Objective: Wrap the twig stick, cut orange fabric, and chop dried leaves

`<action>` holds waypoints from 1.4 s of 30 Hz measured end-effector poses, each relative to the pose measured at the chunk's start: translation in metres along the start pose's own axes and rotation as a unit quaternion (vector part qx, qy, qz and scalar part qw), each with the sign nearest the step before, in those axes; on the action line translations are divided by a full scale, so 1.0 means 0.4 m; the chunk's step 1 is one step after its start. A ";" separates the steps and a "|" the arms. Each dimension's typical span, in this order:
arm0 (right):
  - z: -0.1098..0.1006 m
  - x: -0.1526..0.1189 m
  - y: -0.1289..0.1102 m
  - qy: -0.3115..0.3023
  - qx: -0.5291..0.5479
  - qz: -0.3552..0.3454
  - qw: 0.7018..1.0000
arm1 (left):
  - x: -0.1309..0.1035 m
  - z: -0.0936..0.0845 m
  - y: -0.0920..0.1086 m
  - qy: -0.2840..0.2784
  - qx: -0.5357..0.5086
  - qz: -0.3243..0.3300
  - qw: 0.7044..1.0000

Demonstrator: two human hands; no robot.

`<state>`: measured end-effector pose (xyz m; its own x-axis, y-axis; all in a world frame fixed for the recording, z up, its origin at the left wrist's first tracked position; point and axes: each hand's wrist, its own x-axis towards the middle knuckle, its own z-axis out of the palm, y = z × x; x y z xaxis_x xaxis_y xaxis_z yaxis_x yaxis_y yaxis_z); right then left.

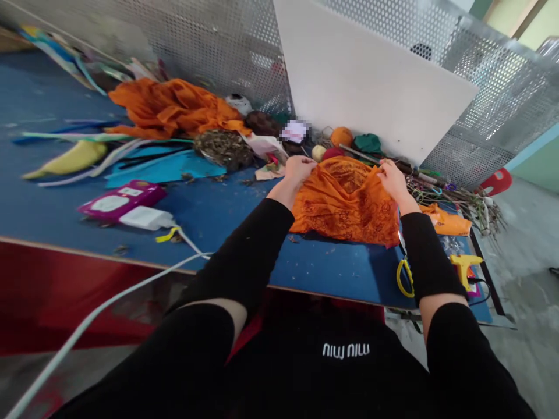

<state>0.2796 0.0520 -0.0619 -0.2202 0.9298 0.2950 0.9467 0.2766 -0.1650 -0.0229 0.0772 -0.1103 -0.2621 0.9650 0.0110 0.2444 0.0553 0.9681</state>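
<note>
An orange patterned cloth (345, 206) hangs in folds between my two hands, its lower edge just over the blue tabletop. My left hand (299, 170) pinches its upper left corner, fingers closed. At the upper right corner my right hand (392, 177) grips the fabric the same way. Behind the cloth sit an orange ball (341, 137), a pale ball (318, 153) and a dark green bundle (367, 143). Yellow-handled scissors (404, 278) lie beside my right forearm, their blades partly hidden.
Another orange cloth (174, 107) lies crumpled at the back left. A yellow banana-shaped object (70, 160), a purple packet (126, 201) and a white charger (147, 217) with a cable are on the left. At the right are a yellow glue gun (465, 266) and twigs (471, 203).
</note>
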 end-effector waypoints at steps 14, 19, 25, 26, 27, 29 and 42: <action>-0.069 -0.043 0.126 0.107 0.127 -0.038 0.985 | 0.047 -0.052 -0.044 -0.037 -0.016 0.002 0.999; -0.153 -0.145 0.158 0.227 0.287 -0.004 0.931 | 0.021 -0.099 -0.018 0.029 -0.080 0.091 0.992; -0.217 -0.288 0.145 0.245 0.289 -0.011 0.925 | -0.067 -0.162 0.043 0.067 -0.073 0.220 0.970; -0.214 -0.307 0.137 0.205 0.297 -0.013 0.933 | -0.082 -0.170 0.048 0.071 -0.069 0.238 0.966; -0.207 -0.321 0.127 0.157 0.302 -0.016 0.940 | -0.095 -0.175 0.051 0.073 -0.068 0.248 0.964; -0.181 -0.332 0.103 0.087 0.285 -0.019 0.954 | -0.117 -0.180 0.048 0.077 -0.082 0.241 0.964; 0.052 -0.004 -0.053 0.112 0.152 0.151 0.970 | -0.107 -0.113 0.016 0.120 -0.144 0.154 0.970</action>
<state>0.2552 0.0497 -0.0786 0.1446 0.9131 0.3811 0.8395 0.0907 -0.5357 -0.0523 0.0245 -0.0932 -0.4359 0.8354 0.3349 0.0840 -0.3327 0.9393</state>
